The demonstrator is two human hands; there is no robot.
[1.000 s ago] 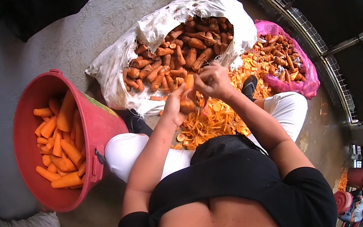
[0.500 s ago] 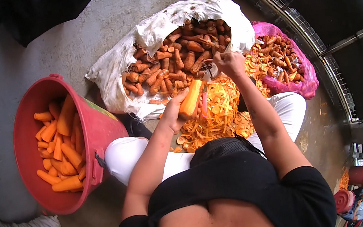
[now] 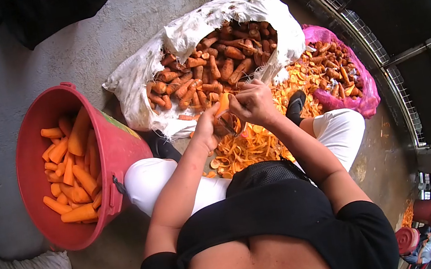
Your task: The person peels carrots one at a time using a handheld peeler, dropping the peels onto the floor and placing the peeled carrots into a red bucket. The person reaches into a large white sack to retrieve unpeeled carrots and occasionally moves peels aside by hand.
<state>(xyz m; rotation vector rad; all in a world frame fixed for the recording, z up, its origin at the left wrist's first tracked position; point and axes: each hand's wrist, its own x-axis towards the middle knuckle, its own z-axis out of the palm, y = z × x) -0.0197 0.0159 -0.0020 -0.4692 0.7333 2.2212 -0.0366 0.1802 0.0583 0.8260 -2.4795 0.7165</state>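
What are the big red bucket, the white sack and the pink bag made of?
The red bucket looks like hard plastic, smooth with a soft shine.
The white sack seems to be woven plastic, crinkly with frayed threads at its torn edge, though it could be cloth.
The pink bag looks like thin, wrinkly, shiny plastic; I can't tell if it's woven.

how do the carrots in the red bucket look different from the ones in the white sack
Colour: the bucket carrots are bright orange, while the sack carrots are a darker reddish brown.
Surface: the bucket carrots look peeled and smooth; the sack carrots look unpeeled, with rough skins.
Number: far fewer bucket carrots show than sack carrots.
Both lots lie loosely at mixed angles.
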